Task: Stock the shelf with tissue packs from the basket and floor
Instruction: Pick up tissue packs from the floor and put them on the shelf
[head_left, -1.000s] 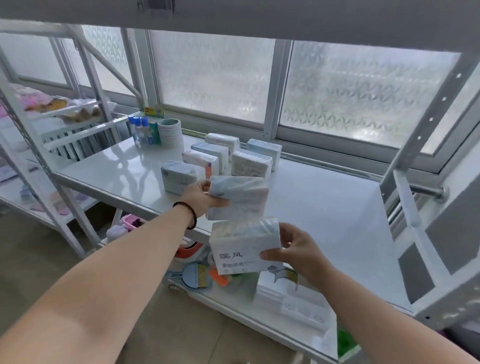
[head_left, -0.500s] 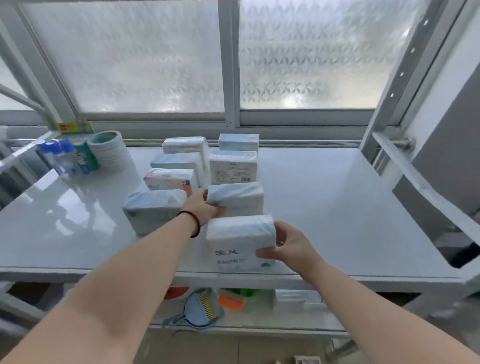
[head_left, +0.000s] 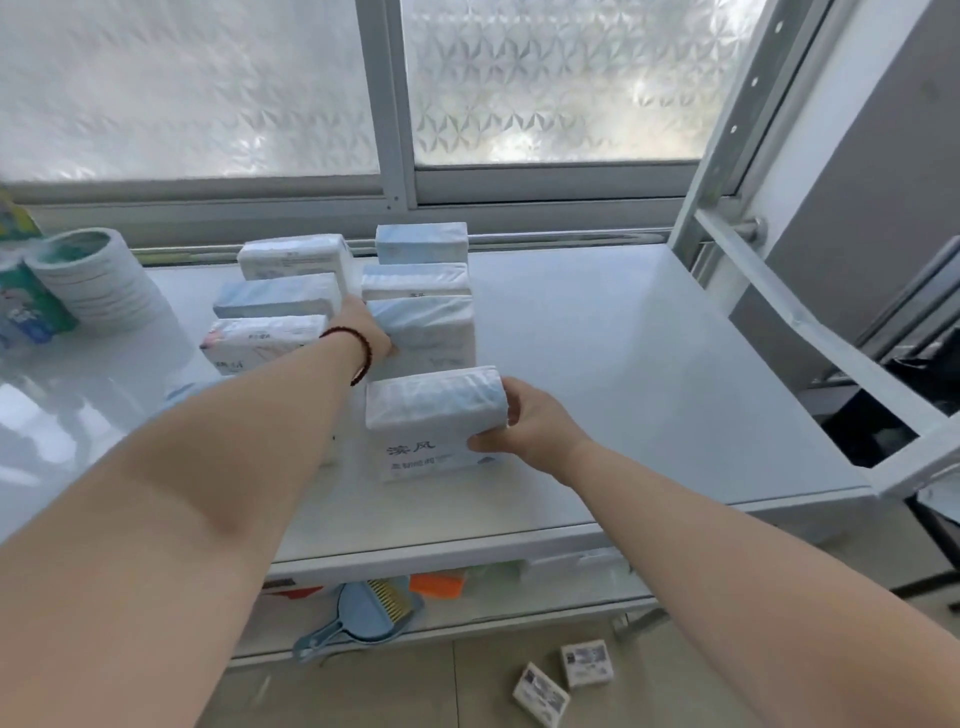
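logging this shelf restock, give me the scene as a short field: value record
left hand: left hand grips a tissue pack standing on the shelf
right hand: right hand grips the front tissue pack, standing on the shelf
layout: two rows of packs running back to the window
floor: two small packs below the shelf

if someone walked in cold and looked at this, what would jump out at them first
Two bare arms reach in from the bottom. The right hand holds a tissue pack upright near the front of the white shelf, and the left hand presses another pack in just behind it. Beyond them, more packs stand in two rows running back toward the frosted window, and two small boxes lie on the floor below.
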